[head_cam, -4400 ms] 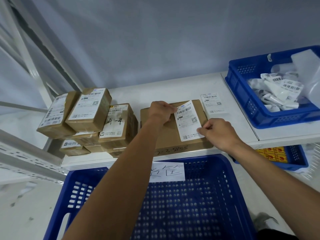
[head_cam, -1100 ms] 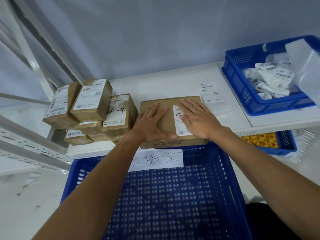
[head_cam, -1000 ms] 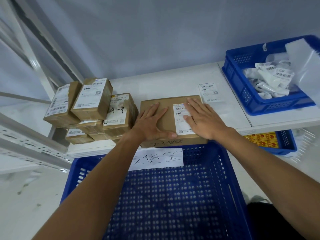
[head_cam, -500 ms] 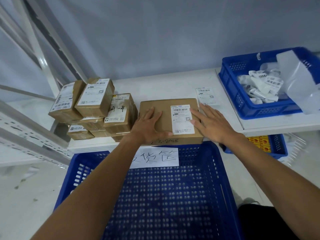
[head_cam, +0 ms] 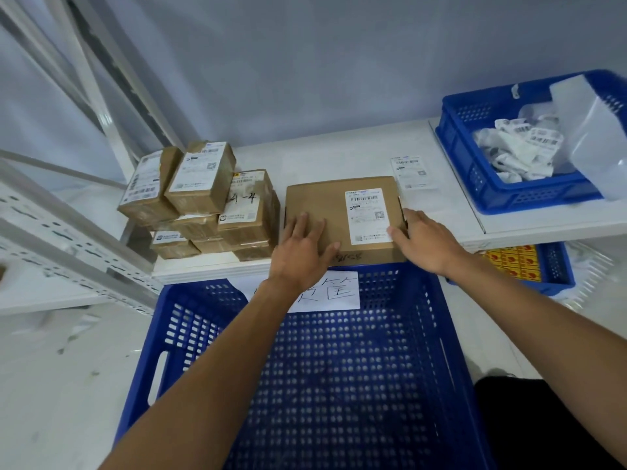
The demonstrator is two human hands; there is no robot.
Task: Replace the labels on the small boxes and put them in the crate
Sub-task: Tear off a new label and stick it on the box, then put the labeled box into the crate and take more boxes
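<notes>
**Label on, box not yet in the crate**

Pressing the left hand [head_cam: 302, 252] flat on the lid of the cardboard box [head_cam: 315, 201], fingers spread, thumb at the front edge. Laying the right hand [head_cam: 427, 242] along the box's right side, fingers straight, thumb on the lid beside the shipping label [head_cam: 366, 215]. Bracing rather than clamping, by the look of it.

Judging the relabelling done for this box, with the label lying flat on the lid. Bracing the box at the front edge of the shelf [head_cam: 322, 157], just behind the blue crate [head_cam: 203, 317], not yet inside it. Seeing only perforated floor and a paper sign [head_cam: 339, 293] in the crate, so probably preparing the first transfer.

Leaving a stack of small boxes [head_cam: 203, 184] at the shelf's left end, apparently awaiting their turn. Also leaving a loose label [head_cam: 412, 171] near the box's back right corner and a blue basket [head_cam: 475, 171] of crumpled labels at the right end.
</notes>
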